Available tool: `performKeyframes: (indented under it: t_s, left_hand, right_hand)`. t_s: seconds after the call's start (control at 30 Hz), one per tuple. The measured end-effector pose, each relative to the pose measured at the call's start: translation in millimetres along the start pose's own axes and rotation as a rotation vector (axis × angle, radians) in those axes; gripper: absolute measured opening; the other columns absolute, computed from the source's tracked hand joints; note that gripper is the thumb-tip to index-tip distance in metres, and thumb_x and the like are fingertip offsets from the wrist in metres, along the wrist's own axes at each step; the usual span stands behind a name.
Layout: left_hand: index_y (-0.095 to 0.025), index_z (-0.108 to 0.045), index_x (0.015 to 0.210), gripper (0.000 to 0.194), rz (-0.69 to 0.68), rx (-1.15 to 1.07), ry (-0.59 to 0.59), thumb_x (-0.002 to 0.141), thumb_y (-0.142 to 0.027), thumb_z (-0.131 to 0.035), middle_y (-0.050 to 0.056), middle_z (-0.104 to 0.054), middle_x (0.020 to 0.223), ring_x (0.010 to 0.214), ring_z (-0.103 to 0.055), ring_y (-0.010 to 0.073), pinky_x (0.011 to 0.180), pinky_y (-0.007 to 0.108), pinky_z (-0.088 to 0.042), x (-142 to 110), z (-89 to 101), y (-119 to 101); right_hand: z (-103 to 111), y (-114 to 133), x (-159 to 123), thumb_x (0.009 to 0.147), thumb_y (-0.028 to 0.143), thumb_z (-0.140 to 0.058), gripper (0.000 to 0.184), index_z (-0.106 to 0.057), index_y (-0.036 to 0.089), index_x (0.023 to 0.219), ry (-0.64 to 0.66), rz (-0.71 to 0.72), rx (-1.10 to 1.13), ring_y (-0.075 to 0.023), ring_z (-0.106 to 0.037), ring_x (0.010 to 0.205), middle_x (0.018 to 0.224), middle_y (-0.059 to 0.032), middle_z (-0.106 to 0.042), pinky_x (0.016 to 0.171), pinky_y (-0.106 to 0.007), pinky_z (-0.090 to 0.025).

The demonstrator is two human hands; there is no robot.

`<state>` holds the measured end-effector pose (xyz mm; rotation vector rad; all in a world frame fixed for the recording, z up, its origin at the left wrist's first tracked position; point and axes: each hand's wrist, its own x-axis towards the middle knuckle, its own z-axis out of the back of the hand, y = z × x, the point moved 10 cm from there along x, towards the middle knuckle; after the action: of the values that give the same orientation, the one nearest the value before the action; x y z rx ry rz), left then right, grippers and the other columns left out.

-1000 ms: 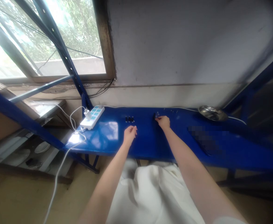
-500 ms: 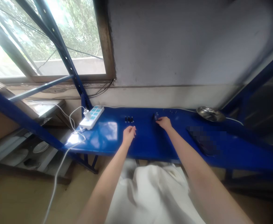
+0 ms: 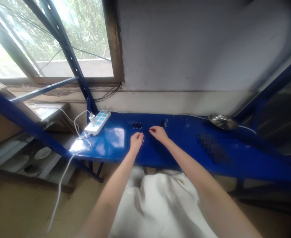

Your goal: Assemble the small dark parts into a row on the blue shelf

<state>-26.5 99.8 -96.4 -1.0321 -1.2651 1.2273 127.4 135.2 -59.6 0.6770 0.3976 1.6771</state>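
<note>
My left hand (image 3: 136,142) hovers over the blue table (image 3: 185,150), fingers curled in a pinch; whatever is between them is too small to make out. Just beyond it stands a short row of small black pieces with pale ends (image 3: 137,125). My right hand (image 3: 158,133) is to the right of my left, thumb and fingertips pressed together, pointing left toward it; what it pinches cannot be seen clearly. Behind my right hand lie a small dark piece (image 3: 163,123) and a group of small clear pieces (image 3: 166,122).
A white power strip (image 3: 98,122) with a plug and white cable lies at the table's left end. Toward the back right is a shiny metal dish (image 3: 222,121). A blurred dark object (image 3: 213,148) lies at right. Blue rack posts (image 3: 72,62) rise at left, before a window.
My right hand has moved left, away from the small clear pieces and closer to my left hand. My left hand has stayed nearly in place, still pinched.
</note>
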Motion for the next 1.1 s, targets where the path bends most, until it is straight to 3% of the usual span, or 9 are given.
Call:
performKeyframes:
  t_s: [0.17, 0.47, 1.1]
  left_hand:
    - [-0.016, -0.054, 0.065, 0.026, -0.004, 0.000, 0.006, 0.076, -0.040, -0.050, -0.004, -0.049, 0.048, 0.037, -0.041, 0.0052, 0.040, 0.017, -0.032, -1, -0.1, -1]
    - [-0.017, -0.054, 0.065, 0.025, 0.003, 0.010, 0.012, 0.077, -0.038, -0.049, -0.004, -0.049, 0.049, 0.039, -0.042, 0.0059, 0.042, 0.018, -0.033, -2, 0.8, -4]
    - [-0.017, -0.055, 0.065, 0.026, 0.014, -0.002, 0.024, 0.077, -0.039, -0.049, -0.004, -0.050, 0.050, 0.040, -0.042, 0.0059, 0.043, 0.019, -0.034, -2, -1.1, -2]
  right_hand:
    - [-20, 22, 16, 0.079, 0.024, -0.055, 0.021, -0.067, 0.018, 0.094, 0.011, 0.082, -0.093, -0.0151, -0.060, 0.084, 0.092, -0.0050, -0.067, 0.074, -0.025, -0.045]
    - [-43, 17, 35, 0.081, 0.032, -0.052, 0.024, -0.066, 0.018, 0.095, 0.054, -0.003, -0.262, -0.0210, -0.053, 0.097, 0.101, -0.0077, -0.062, 0.082, -0.034, -0.039]
    - [-48, 12, 44, 0.084, 0.030, -0.046, 0.025, -0.067, 0.018, 0.092, 0.030, -0.034, -0.272, -0.0236, -0.049, 0.101, 0.105, -0.0097, -0.059, 0.082, -0.038, -0.037]
